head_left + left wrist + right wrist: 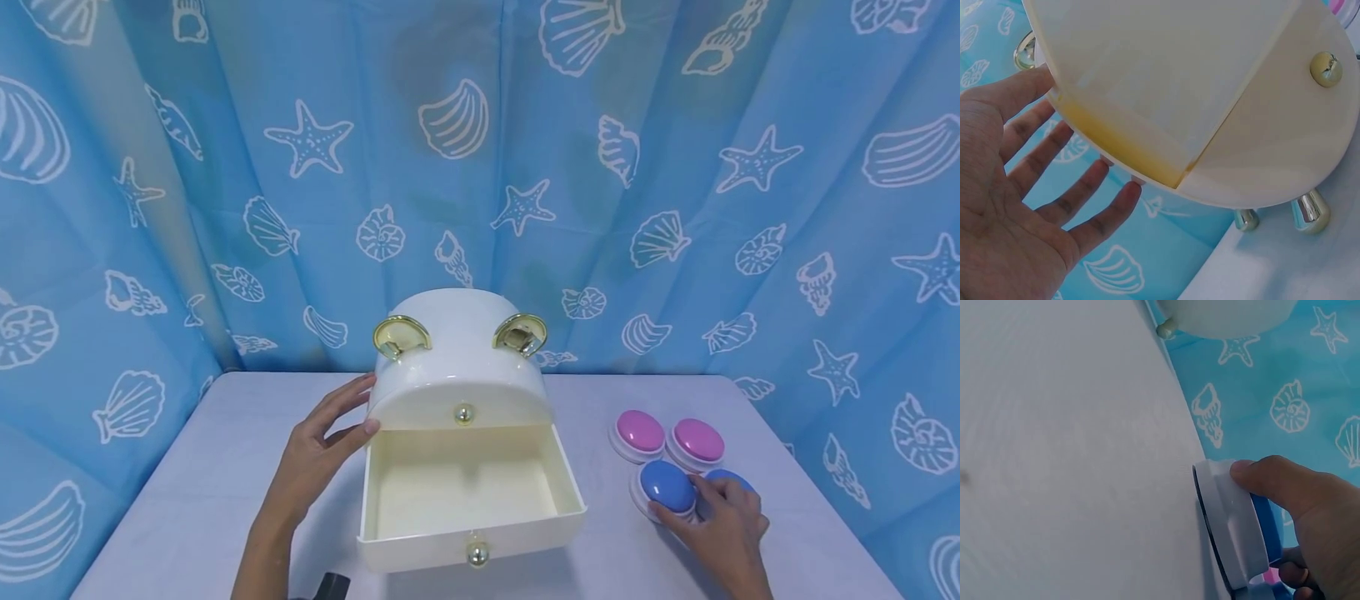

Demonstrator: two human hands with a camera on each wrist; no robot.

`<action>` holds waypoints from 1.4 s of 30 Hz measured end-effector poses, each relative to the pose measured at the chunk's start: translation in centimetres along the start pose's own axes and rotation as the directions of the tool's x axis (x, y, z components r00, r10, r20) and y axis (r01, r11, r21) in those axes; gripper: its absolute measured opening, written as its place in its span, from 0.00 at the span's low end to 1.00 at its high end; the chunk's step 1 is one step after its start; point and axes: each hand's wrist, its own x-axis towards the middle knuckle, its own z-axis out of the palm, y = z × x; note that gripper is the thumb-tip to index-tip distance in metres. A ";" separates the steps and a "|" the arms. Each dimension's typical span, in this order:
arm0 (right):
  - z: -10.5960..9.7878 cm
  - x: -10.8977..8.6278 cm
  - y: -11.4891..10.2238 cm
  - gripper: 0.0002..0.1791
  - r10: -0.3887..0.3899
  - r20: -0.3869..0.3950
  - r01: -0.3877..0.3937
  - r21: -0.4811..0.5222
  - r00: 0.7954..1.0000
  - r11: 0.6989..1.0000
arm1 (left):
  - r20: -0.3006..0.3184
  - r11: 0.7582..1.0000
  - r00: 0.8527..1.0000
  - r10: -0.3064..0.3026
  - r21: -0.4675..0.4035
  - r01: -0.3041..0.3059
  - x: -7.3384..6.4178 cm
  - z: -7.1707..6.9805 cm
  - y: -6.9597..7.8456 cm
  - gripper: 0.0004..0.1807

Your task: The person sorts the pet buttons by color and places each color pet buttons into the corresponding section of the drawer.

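A white storage box [461, 358] with gold ear shapes and gold knobs stands mid-table, its lower drawer [480, 550] pulled out with nothing inside. My left hand [307, 462] rests its fingertips on the box's left side. Spread fingers [1100, 225] touch the box edge in the left wrist view. On the right of the table, my right hand [727, 525] grips a blue push button [667, 486] with a white round base, thumb on the near rim. In the right wrist view the thumb [1266, 475] presses the white base [1229, 519]. A second blue push button [727, 477] is partly hidden behind that hand.
Two pink push buttons, one at left [641, 431] and one at right [699, 439], sit just behind the blue ones. A blue shell-print curtain [450, 192] surrounds the white tabletop [225, 467]. A small black object [332, 586] shows near the left forearm.
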 end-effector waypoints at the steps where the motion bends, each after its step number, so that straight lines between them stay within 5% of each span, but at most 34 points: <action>1: 0.0 -0.1 0.0 0.59 0.008 -0.001 -0.008 0.010 1.000 1.000 | 0.000 1.000 1.000 -0.002 0.002 0.002 0.0 0.0 0.0 0.30; 15: -0.9 -1.8 -1.9 0.64 0.130 0.043 -0.135 0.155 0.991 0.979 | 0.007 1.000 1.000 -0.023 0.006 0.023 -0.3 -0.1 0.2 0.31; 25: -5.4 -2.9 -4.2 0.64 0.173 0.090 -0.186 0.159 0.981 0.970 | 0.021 1.000 1.000 0.018 -0.014 -0.018 -0.1 0.1 0.3 0.29; 42: -9.9 -6.2 -12.5 0.50 -0.058 0.011 0.052 0.301 0.998 0.952 | 0.010 1.000 1.000 0.018 -0.020 -0.018 0.1 -0.2 -0.3 0.30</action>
